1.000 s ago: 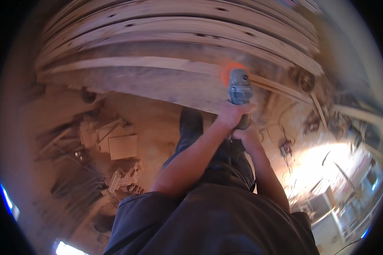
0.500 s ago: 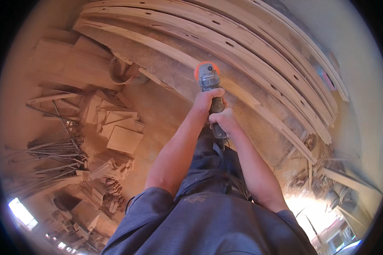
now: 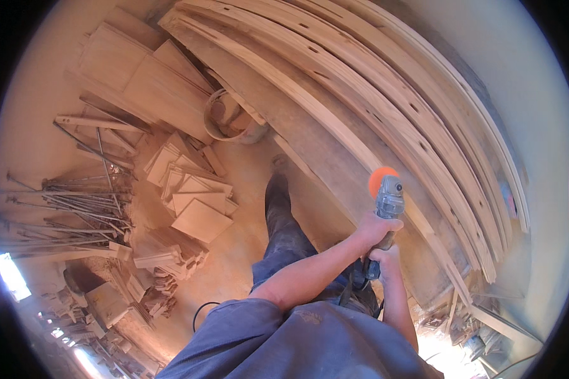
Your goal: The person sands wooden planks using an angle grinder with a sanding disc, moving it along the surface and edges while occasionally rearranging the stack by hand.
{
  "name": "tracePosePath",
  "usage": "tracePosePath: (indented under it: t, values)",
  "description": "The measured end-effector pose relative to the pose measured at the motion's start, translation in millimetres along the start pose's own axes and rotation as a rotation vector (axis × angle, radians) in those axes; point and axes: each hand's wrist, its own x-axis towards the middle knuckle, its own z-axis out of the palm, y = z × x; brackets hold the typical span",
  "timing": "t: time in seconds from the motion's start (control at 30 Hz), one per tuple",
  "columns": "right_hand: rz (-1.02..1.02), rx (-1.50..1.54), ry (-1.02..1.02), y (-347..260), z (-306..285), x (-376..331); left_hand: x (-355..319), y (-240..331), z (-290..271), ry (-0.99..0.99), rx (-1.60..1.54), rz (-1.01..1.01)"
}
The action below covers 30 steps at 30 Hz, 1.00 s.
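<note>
Both my hands grip a grey angle grinder (image 3: 389, 199) with an orange disc at its tip. My left hand (image 3: 374, 228) wraps the body just behind the head. My right hand (image 3: 385, 258) holds the rear handle lower down. The orange disc rests against a long pale wooden plank (image 3: 335, 126) in a stack of curved planks that runs from top left to lower right. My leg in dark trousers (image 3: 283, 221) steps forward on the dusty floor to the left of the tool.
A round bucket (image 3: 229, 119) stands by the plank stack. Piles of short wood offcuts (image 3: 193, 202) lie on the floor to the left. A bundle of thin metal rods (image 3: 63, 202) lies farther left. A black cable (image 3: 202, 312) trails near my body.
The view has swung, so the grinder and hands now sit lower right in the picture, farther along the plank stack. Both hands keep their grip on the tool.
</note>
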Motion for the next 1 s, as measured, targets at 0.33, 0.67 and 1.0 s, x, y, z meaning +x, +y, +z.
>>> tracePosePath:
  t: [0.33,0.67,1.0]
  values:
    - [-0.015,-0.151,-0.108,-129,255,159,35,234,-220,0.186,-0.052,0.080]
    - [-0.240,-0.420,-0.107,-215,389,239,34,382,-376,0.119,-0.393,0.295]
    - [-0.640,-1.409,0.377,-159,251,261,-24,312,-375,0.280,-0.389,0.363]
